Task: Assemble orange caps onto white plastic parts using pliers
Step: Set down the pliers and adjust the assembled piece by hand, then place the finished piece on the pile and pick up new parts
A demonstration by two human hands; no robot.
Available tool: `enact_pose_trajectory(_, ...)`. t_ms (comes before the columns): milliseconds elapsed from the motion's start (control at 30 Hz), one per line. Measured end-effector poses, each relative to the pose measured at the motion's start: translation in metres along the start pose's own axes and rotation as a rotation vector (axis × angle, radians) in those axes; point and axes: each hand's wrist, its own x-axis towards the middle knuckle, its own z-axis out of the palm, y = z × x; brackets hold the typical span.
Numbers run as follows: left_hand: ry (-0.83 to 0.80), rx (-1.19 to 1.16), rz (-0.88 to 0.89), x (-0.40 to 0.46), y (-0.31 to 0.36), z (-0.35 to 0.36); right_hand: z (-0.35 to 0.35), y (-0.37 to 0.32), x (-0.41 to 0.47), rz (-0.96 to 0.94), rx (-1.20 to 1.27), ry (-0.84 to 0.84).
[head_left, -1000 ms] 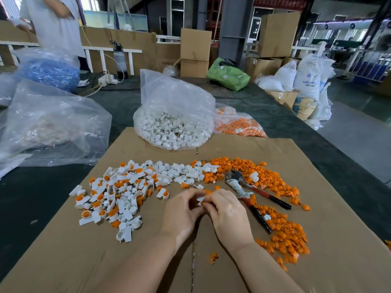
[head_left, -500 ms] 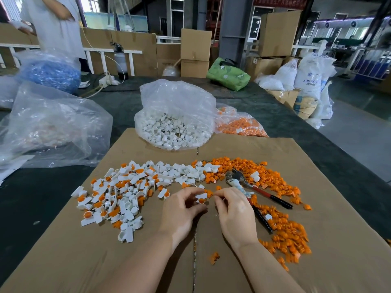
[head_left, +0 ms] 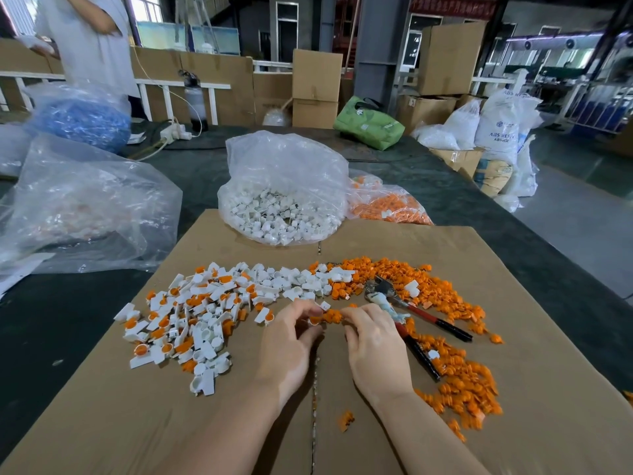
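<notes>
Pinching a small white part [head_left: 323,306] in my left hand [head_left: 291,344], I press an orange cap [head_left: 334,316] against it with my right hand [head_left: 375,347], fingertips clamped. Pliers [head_left: 407,320] lie just right on the cardboard-covered surface [head_left: 548,337], amid loose caps.

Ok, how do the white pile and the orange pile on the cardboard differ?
The white pile lies left of the hands, the orange pile to their right. Many white parts already carry orange caps; the orange pile is nearly all loose caps with a few white parts. The pliers lie in the orange pile, not the white. Both rest on the cardboard.
</notes>
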Motion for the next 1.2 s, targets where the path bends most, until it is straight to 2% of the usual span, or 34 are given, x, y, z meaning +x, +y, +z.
enact_pose_trajectory(167,0.106,0.243,0.012,0.008,-0.009,-0.002,0.005,0.001,0.004,-0.047,-0.145,-0.157)
enact_pose_trajectory(433,0.146,0.482,-0.064,0.015,-0.015,-0.009,0.01,0.007,0.007,0.012,-0.185,-0.155)
enact_pose_trajectory(533,0.175,0.547,0.041,0.013,-0.013,-0.003,0.011,0.007,0.008,0.025,-0.188,-0.155)
enact_pose_trajectory(633,0.114,0.535,0.164,0.015,-0.011,0.005,0.011,0.006,0.008,0.027,-0.196,-0.151)
enact_pose_trajectory(800,0.041,0.552,0.235,0.029,-0.011,0.015,0.011,0.008,0.006,0.019,-0.162,-0.13)
enact_pose_trajectory(1033,0.112,0.361,0.125,0.033,-0.003,0.013,0.006,0.004,0.003,0.061,-0.019,-0.03)
enact_pose_trajectory(1200,0.117,0.079,-0.019,0.023,0.004,0.013,-0.001,0.0,0.001,0.096,0.113,0.036)
